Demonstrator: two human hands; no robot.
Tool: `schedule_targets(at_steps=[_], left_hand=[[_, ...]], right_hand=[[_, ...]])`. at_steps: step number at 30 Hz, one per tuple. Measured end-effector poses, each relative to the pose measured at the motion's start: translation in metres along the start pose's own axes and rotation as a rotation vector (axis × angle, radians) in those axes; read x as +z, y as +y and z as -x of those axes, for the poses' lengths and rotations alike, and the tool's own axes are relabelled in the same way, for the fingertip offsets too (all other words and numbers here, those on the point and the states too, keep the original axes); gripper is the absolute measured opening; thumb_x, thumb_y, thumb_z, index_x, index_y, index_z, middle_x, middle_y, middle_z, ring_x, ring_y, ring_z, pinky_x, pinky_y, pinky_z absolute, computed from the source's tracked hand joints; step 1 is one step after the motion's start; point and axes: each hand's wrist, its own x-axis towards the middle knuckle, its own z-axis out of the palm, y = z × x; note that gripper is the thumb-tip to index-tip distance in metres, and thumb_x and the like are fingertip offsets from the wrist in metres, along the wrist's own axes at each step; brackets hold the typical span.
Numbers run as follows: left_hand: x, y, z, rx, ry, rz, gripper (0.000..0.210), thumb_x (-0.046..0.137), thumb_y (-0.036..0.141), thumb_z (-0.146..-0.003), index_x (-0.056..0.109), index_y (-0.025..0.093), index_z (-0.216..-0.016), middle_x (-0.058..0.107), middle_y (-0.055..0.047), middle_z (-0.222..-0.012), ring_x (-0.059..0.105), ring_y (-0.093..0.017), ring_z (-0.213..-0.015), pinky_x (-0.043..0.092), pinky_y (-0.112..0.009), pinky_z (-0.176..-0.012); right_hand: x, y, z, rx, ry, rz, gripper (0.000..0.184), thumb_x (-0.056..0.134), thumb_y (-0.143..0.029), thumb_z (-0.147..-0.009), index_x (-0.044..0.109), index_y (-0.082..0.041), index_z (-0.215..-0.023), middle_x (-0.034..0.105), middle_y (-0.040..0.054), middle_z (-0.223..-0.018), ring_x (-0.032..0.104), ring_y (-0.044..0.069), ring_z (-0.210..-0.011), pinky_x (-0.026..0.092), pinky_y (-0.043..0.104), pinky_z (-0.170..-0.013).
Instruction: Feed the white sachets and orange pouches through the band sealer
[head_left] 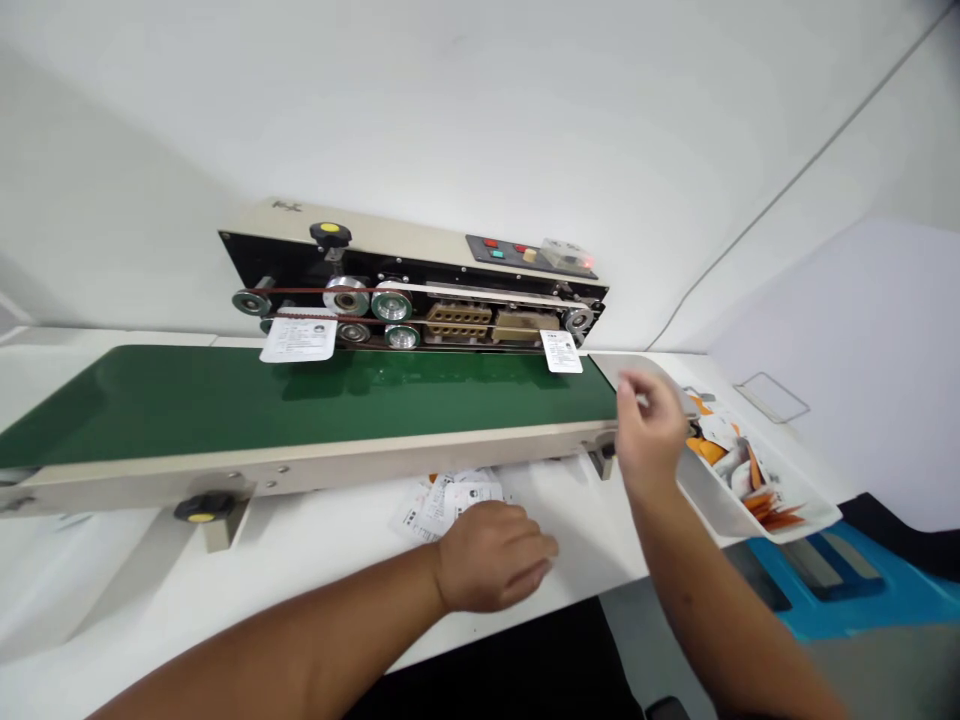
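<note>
My left hand [495, 557] is closed over the white table, knuckles up, just in front of several loose white printed sachets [465, 497] lying below the conveyor. Its palm is hidden, so I cannot make out what it may hold. By the right end of the green conveyor belt [450, 400] is my right hand [651, 430], slightly blurred, fingers bent, with a gap between thumb and forefinger and nothing seen in it. One white sachet [562, 352] hangs from the right part of the band sealer [420, 270]. Another sachet [300, 338] sticks out at its left rollers.
A white bin [720, 505] holding orange and white sachets stands at the right of the table. Black knobs [204, 507] and metal feet jut from the conveyor's front. Blue crates or containers [885, 590] are lower right, and a white wall rises behind the machine.
</note>
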Motion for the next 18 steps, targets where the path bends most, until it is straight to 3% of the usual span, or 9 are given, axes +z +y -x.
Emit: schedule_targets(at_steps=[2,3,4,6,8,10,13,18], left_hand=[[0.001,0.008,0.000,0.181,-0.058,-0.026,0.013,0.053,0.025,-0.095,0.063,0.024,-0.087,0.063,-0.002,-0.063,0.058,-0.019,-0.057,0.042,-0.034,-0.049],[0.002,0.014,0.000,0.258,-0.082,-0.021,0.015,0.055,0.024,-0.094,0.062,0.024,-0.080,0.059,-0.001,-0.058,0.055,-0.018,-0.053,0.038,-0.034,-0.045],[0.003,0.019,0.000,0.308,-0.103,-0.011,0.018,0.057,0.021,-0.093,0.061,0.024,-0.075,0.058,0.000,-0.056,0.053,-0.017,-0.051,0.035,-0.034,-0.042],[0.005,0.027,-0.001,0.402,-0.137,0.044,0.023,0.059,0.020,-0.092,0.060,0.024,-0.069,0.056,0.001,-0.054,0.050,-0.015,-0.047,0.033,-0.033,-0.040],[0.007,0.031,0.000,0.421,-0.145,0.067,0.025,0.061,0.020,-0.091,0.059,0.024,-0.067,0.056,0.001,-0.054,0.049,-0.014,-0.046,0.031,-0.032,-0.039],[0.009,0.029,0.000,0.384,-0.126,0.047,0.025,0.063,0.021,-0.091,0.058,0.024,-0.066,0.055,0.000,-0.053,0.049,-0.015,-0.047,0.030,-0.033,-0.039],[0.010,0.021,0.001,0.344,-0.110,0.036,0.021,0.062,0.025,-0.091,0.060,0.024,-0.070,0.056,-0.001,-0.054,0.050,-0.017,-0.049,0.032,-0.035,-0.041],[0.005,0.014,0.004,0.224,-0.243,0.069,0.013,0.058,0.030,-0.093,0.066,0.026,-0.084,0.065,-0.003,-0.067,0.057,-0.020,-0.060,0.044,-0.038,-0.059]], right_hand=[[0.006,0.001,0.045,-0.078,-0.136,0.027,0.009,0.066,-0.033,-0.091,0.074,-0.030,-0.092,0.072,0.0044,-0.092,0.066,0.024,-0.090,0.057,0.040,-0.081],[0.012,0.004,0.066,-0.150,-0.410,0.089,0.014,0.063,-0.031,-0.093,0.075,-0.033,-0.100,0.073,0.0029,-0.089,0.067,0.024,-0.084,0.057,0.041,-0.079],[0.020,0.008,0.084,-0.201,-0.621,0.138,0.022,0.064,-0.030,-0.093,0.074,-0.034,-0.112,0.075,0.0029,-0.095,0.068,0.025,-0.088,0.058,0.043,-0.081],[0.039,0.019,0.113,-0.288,-0.895,0.226,0.044,0.067,-0.031,-0.091,0.065,-0.032,-0.135,0.072,0.0058,-0.125,0.065,0.029,-0.113,0.055,0.048,-0.097],[0.057,0.035,0.130,-0.334,-0.950,0.302,0.060,0.070,-0.029,-0.089,0.055,-0.028,-0.147,0.054,0.0091,-0.152,0.048,0.034,-0.138,0.046,0.054,-0.111],[0.069,0.051,0.137,-0.359,-0.949,0.345,0.059,0.065,-0.022,-0.091,0.053,-0.028,-0.149,0.046,0.0089,-0.159,0.040,0.034,-0.146,0.040,0.055,-0.116],[0.070,0.068,0.136,-0.377,-0.930,0.281,0.053,0.055,-0.014,-0.096,0.057,-0.033,-0.145,0.055,0.0047,-0.152,0.045,0.026,-0.143,0.042,0.050,-0.117],[0.054,0.067,0.129,-0.350,-0.828,0.043,0.040,0.053,-0.022,-0.098,0.066,-0.031,-0.134,0.067,0.0044,-0.137,0.051,0.025,-0.138,0.047,0.047,-0.113]])
